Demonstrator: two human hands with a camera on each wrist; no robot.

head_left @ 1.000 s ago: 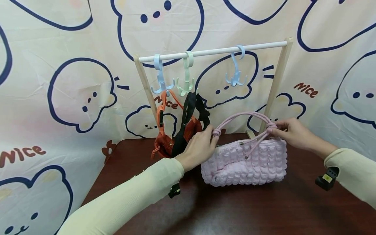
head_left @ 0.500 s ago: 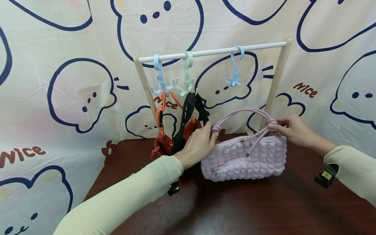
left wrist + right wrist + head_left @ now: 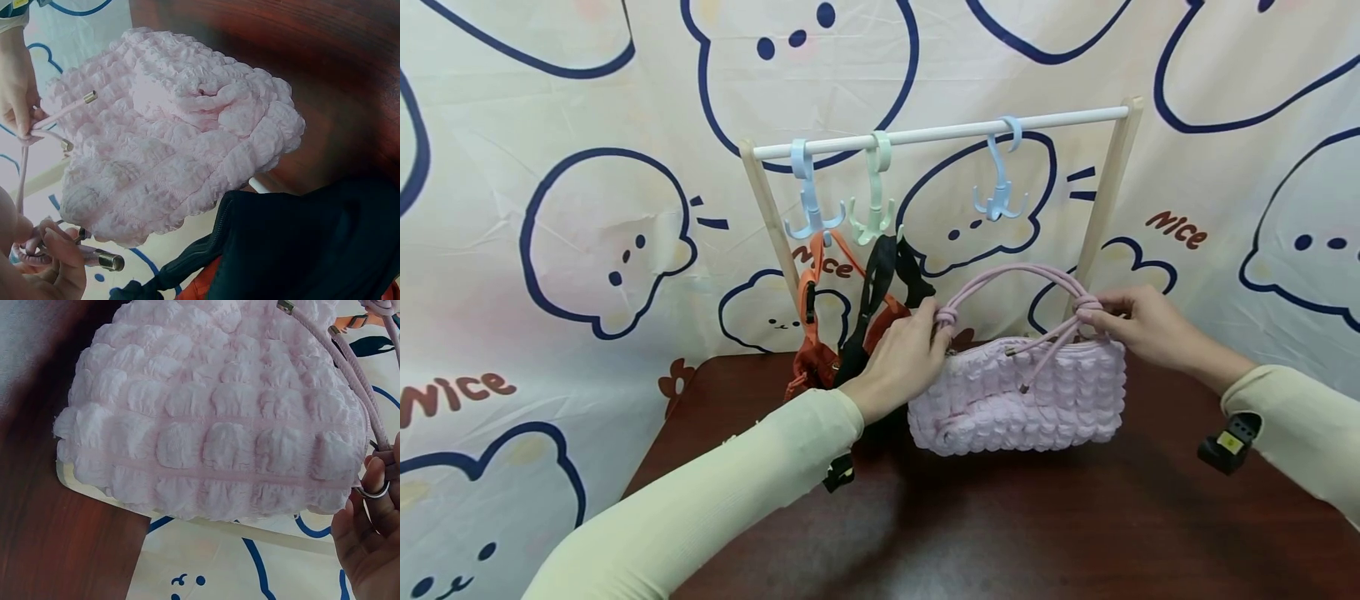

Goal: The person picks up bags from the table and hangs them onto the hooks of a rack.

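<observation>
A pink puffy handbag (image 3: 1015, 404) hangs from both hands above the dark tabletop. Its corded handle (image 3: 1011, 275) arches upward, knotted at each end. My left hand (image 3: 901, 358) grips the handle's left knot, and my right hand (image 3: 1153, 329) pinches the right knot. In the right wrist view, a metal ring (image 3: 376, 490) joins the handle to the bag beside the right fingers. Loose cord ends with metal tips (image 3: 90, 97) dangle across the bag's side in the left wrist view. Behind my left hand hangs an orange and black bag (image 3: 850, 350), partly hidden.
A rack with a white bar (image 3: 940, 132) and wooden posts (image 3: 1108, 200) stands at the back. On it hang a blue hook (image 3: 808, 196), a green hook (image 3: 874, 192) and another blue hook (image 3: 998, 179). A patterned cloth (image 3: 625, 108) covers the wall behind.
Both hands have raised the pink handbag slightly and moved it a little toward the rack. The handle's arch now stands higher, and the hooks have stayed put.
</observation>
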